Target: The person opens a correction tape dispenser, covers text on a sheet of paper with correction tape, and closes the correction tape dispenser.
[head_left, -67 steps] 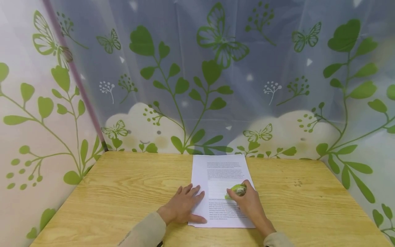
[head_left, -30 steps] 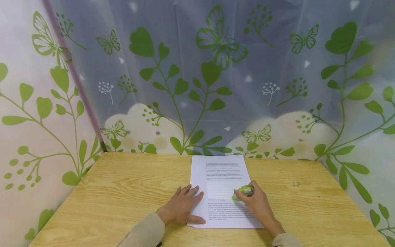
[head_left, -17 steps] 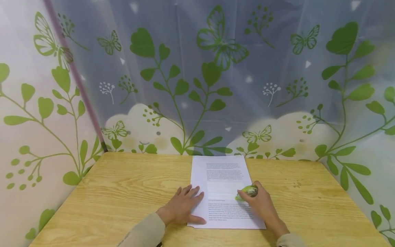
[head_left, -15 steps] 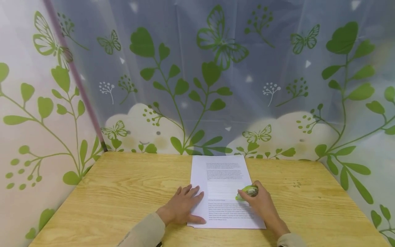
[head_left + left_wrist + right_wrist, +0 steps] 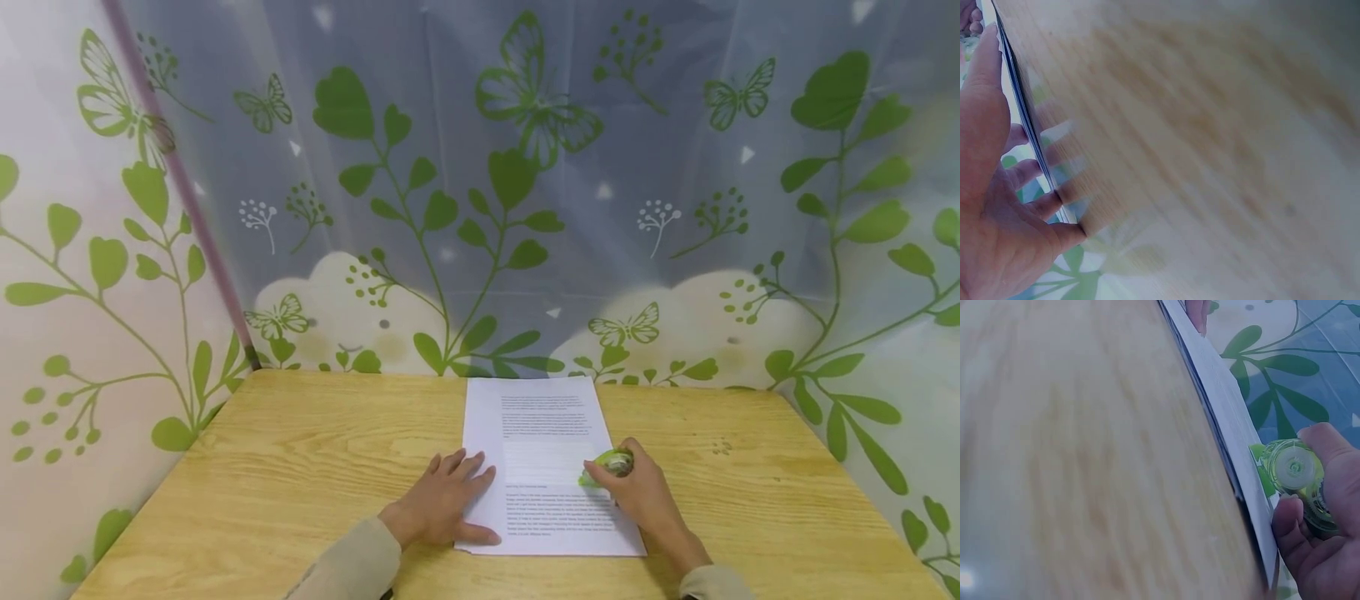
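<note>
A stack of printed paper [image 5: 487, 417] lies on the wooden table, with blocks of text above and below a blank white band. My left hand [image 5: 446, 500] rests with fingers spread on the stack's left edge, the thumb near the lower corner. In my right hand [image 5: 648, 504] a green see-through correction tape [image 5: 617, 462] is gripped between thumb and fingers. Its tip meets the page at the right end of the white band, just above the lower text. The right wrist view shows the tape's round reel [image 5: 1294, 465] through the casing, its green tip against the sheet.
The wood-grain table [image 5: 322, 442] spreads out on both sides of the paper. Behind it hangs a curtain [image 5: 450, 167] printed with green leaves, butterflies and pale clouds, and a similar sheet covers the left side.
My right hand has slid rightward across the page with the correction tape, from mid-page to near the right edge. The left hand stays where it was on the paper.
</note>
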Demonstrator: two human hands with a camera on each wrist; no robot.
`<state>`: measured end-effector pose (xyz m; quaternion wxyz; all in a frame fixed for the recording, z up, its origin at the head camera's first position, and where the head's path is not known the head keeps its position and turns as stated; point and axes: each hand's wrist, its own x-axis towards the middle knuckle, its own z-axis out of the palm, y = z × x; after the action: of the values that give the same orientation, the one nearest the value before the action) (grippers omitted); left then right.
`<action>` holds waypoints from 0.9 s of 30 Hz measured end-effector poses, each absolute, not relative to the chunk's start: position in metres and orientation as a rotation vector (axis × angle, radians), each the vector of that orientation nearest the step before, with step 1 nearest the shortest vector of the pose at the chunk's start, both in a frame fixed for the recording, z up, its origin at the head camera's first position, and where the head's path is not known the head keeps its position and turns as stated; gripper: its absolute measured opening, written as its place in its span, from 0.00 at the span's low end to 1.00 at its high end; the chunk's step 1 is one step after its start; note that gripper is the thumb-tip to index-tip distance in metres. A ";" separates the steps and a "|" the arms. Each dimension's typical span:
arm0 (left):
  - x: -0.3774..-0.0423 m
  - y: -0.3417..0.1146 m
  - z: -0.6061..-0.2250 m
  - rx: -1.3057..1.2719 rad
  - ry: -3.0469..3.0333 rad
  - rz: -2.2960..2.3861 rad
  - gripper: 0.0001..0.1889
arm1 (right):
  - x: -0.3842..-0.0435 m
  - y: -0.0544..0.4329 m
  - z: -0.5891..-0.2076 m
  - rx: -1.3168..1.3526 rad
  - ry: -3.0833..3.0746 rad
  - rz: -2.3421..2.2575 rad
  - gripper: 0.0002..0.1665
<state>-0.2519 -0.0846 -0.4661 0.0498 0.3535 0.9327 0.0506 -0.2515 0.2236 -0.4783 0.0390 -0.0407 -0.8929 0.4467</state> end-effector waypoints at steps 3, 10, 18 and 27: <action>-0.252 -0.085 -0.467 1.091 2.838 0.164 0.47 | -0.252 0.225 -0.478 -0.127 -2.739 1.369 0.29; -0.252 -0.085 -0.467 1.077 2.835 0.171 0.48 | -0.251 0.230 -0.477 -0.158 -2.747 1.364 0.30; -0.251 -0.085 -0.466 1.062 2.826 0.184 0.48 | -0.251 0.234 -0.478 -0.162 -2.753 1.372 0.31; -0.251 -0.084 -0.465 1.067 2.838 0.173 0.48 | -0.250 0.240 -0.479 -0.163 -2.760 1.328 0.31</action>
<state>-0.2507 -0.0843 -0.4653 0.0524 0.3509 0.9332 0.0570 -0.2504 0.2396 -0.4785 0.0374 -0.0533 -0.8992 0.4327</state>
